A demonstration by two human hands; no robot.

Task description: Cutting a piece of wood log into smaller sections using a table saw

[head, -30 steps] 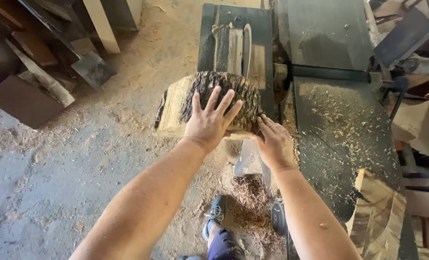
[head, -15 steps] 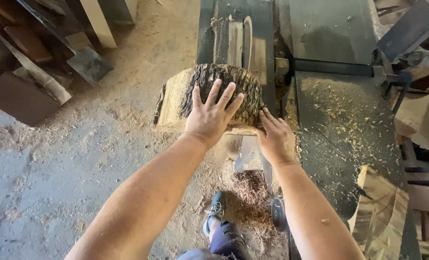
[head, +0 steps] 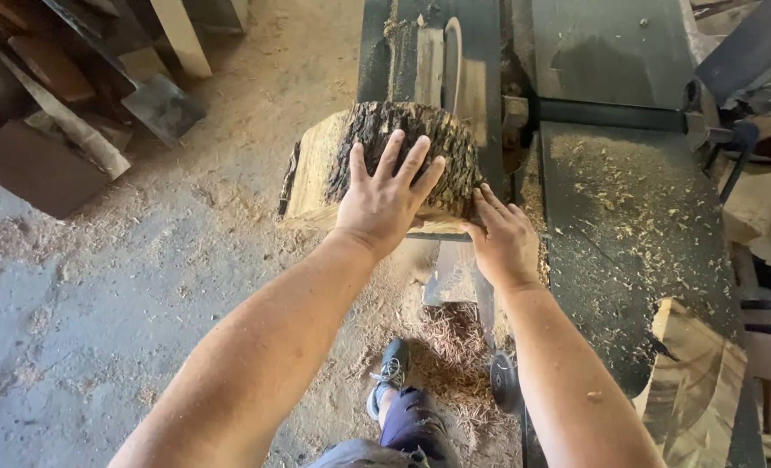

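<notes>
A thick slab of log (head: pixel 312 165) with rough dark bark on top lies on the dark metal saw table (head: pixel 377 52). My left hand (head: pixel 385 199) rests flat on the bark with fingers spread. My right hand (head: pixel 502 238) presses against the slab's near right edge, fingers on the wood. The circular saw blade (head: pixel 451 56) stands upright in the table just beyond the slab.
A second metal table (head: pixel 637 208) strewn with wood shavings lies to the right. Sawdust covers the concrete floor. Scrap boards and planks (head: pixel 65 130) are piled at the upper left. My shoe (head: pixel 390 373) stands below. Cut wood (head: pixel 697 381) leans at the lower right.
The slab and both hands have shifted slightly forward toward the blade, with the hands keeping the same hold.
</notes>
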